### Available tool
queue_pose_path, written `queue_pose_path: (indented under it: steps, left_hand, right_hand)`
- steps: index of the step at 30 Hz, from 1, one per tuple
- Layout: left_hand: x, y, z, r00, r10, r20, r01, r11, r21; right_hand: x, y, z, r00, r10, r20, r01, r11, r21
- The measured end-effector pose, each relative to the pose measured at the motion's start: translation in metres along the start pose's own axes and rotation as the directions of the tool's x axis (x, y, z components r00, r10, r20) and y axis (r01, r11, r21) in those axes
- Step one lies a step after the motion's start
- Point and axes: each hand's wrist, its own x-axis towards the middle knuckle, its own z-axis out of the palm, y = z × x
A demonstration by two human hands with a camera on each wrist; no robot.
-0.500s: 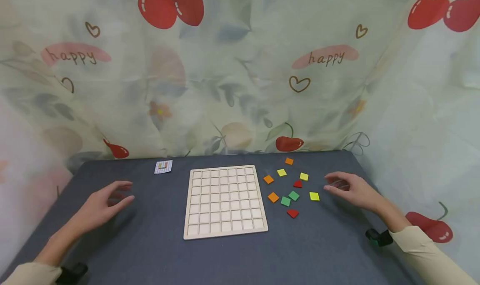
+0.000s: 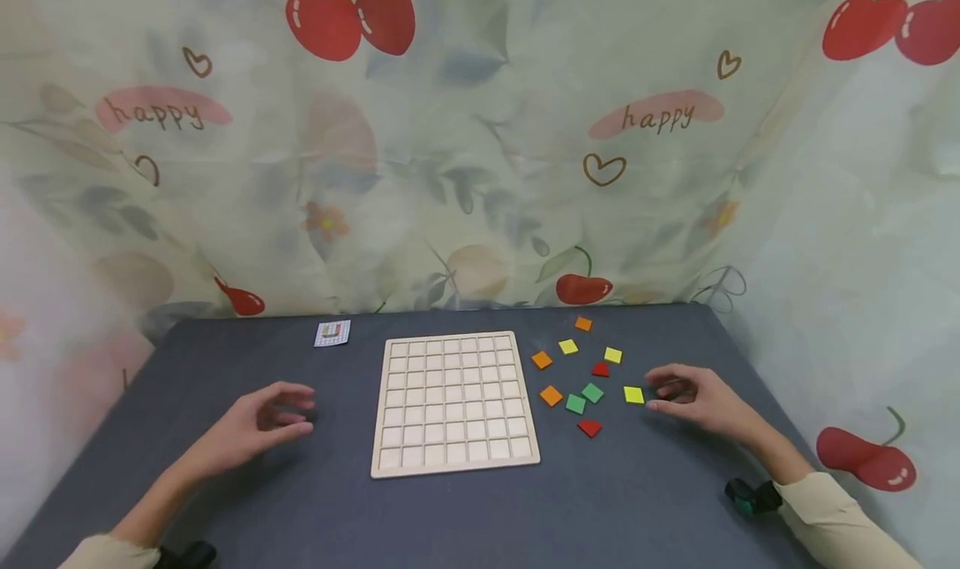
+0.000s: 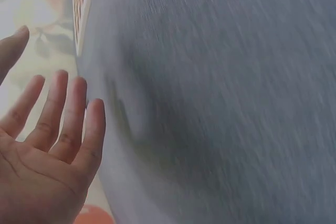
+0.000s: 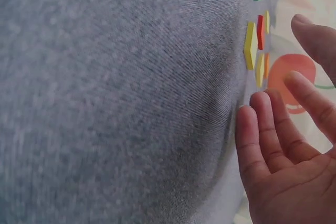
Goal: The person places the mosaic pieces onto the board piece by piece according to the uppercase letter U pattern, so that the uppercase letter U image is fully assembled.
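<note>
A pale wooden grid board with rows of square cells lies flat mid-table, no coloured tile in it. To its right several small square tiles are scattered: orange tiles, green tiles, yellow tiles and red tiles. My left hand hovers over the table left of the board, fingers relaxed and holding nothing; its palm shows in the left wrist view. Just right of the nearest yellow tile, my right hand hovers with loose, unoccupied fingers, apart from the tile.
A small white card with a coloured pattern lies at the back left of the dark table. Behind the table hangs a patterned curtain. A thin cord shows at the back right corner.
My left hand has moved right, closer to the board. The right hand has shifted slightly down and left towards the nearest yellow tile. The board and tiles lie as before.
</note>
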Motion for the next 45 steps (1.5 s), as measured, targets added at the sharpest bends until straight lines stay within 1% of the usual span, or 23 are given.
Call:
queue_pose_path:
  steps: [3,7,11,15,19,22,26,30,36,41,45]
  left_hand:
    - [0.008,0.005,0.009,1.0,0.006,0.03,-0.005,1.0,-0.029]
    - [0.018,0.008,0.021,0.997,0.025,0.066,-0.023,0.999,-0.041]
    - [0.027,0.009,0.032,0.994,0.044,0.096,-0.042,0.999,-0.025]
    - [0.035,0.011,0.043,0.993,0.039,0.111,-0.04,0.999,0.008]
    - [0.042,0.015,0.05,0.993,0.019,0.119,-0.024,0.999,0.044]
    - [0.045,0.017,0.054,0.993,0.026,0.113,-0.033,0.997,0.065]
    - [0.047,0.019,0.06,0.995,0.041,0.091,-0.05,0.994,0.097]
    - [0.05,0.019,0.064,0.996,0.041,0.079,-0.05,0.991,0.121]
    - [0.054,0.018,0.067,0.997,0.058,0.056,-0.067,0.983,0.173]
    - [0.055,0.017,0.067,0.994,0.07,0.083,-0.085,0.975,0.205]
    - [0.056,0.017,0.067,0.992,0.077,0.096,-0.096,0.973,0.212]
  right_hand:
    - [0.0,0.002,0.003,1.0,0.024,-0.002,-0.024,1.0,0.001]
    - [0.002,0.006,0.005,0.999,0.053,0.012,-0.053,0.999,0.0]
    - [0.005,0.008,0.006,0.997,0.075,0.036,-0.075,0.997,-0.011]
    - [0.007,0.007,0.006,0.994,0.09,0.059,-0.09,0.996,-0.009]
    - [0.009,0.005,0.007,0.994,0.089,0.064,-0.087,0.996,-0.031]
    - [0.01,0.003,0.007,0.995,0.085,0.057,-0.082,0.995,-0.057]
    - [0.014,0.003,0.007,0.996,0.063,0.056,-0.06,0.996,-0.06]
    - [0.017,0.005,0.008,0.997,0.056,0.056,-0.054,0.997,-0.049]
    - [0.023,0.01,0.012,0.998,0.036,0.056,-0.033,0.998,-0.053]
    - [0.025,0.007,0.013,0.997,0.041,0.064,-0.038,0.998,-0.041]
    - [0.026,0.004,0.013,0.997,0.035,0.072,-0.031,0.998,-0.051]
